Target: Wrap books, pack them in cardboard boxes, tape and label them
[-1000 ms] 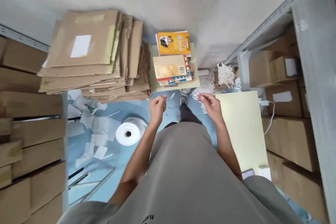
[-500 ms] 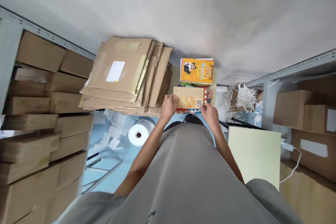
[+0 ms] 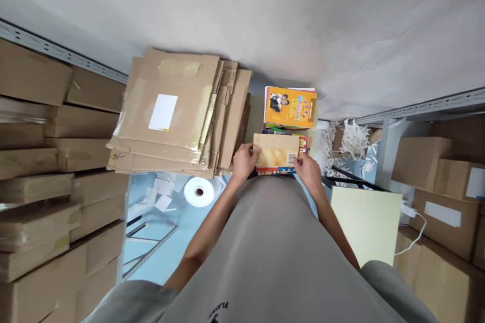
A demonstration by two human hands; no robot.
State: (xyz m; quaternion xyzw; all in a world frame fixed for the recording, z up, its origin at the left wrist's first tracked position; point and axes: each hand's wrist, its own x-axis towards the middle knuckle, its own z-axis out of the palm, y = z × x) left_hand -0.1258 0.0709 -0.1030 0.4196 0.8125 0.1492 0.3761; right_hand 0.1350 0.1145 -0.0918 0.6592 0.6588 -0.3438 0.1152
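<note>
A tan book [image 3: 275, 150] with a barcode at its lower right lies on top of several colourful books. My left hand [image 3: 245, 161] pinches its left edge, thumb on the cover. At the right edge, beside the barcode, the fingers of my right hand [image 3: 307, 166] are closed on the same book. Red and blue edges of other books [image 3: 278, 170] show beneath it. Just beyond sits a stack topped by an orange book [image 3: 290, 107] with a picture of children on the cover.
Flattened cardboard boxes [image 3: 178, 106] are piled to the left of the books. On the blue floor stands a white roll [image 3: 198, 192]. Shredded paper [image 3: 355, 139] and a pale yellow board [image 3: 366, 222] are at the right. Cardboard boxes [image 3: 102, 184] fill the shelves on both sides.
The view has shifted slightly, so the books appear lower and a little to the right. Both hands keep their hold on the tan book's sides.
</note>
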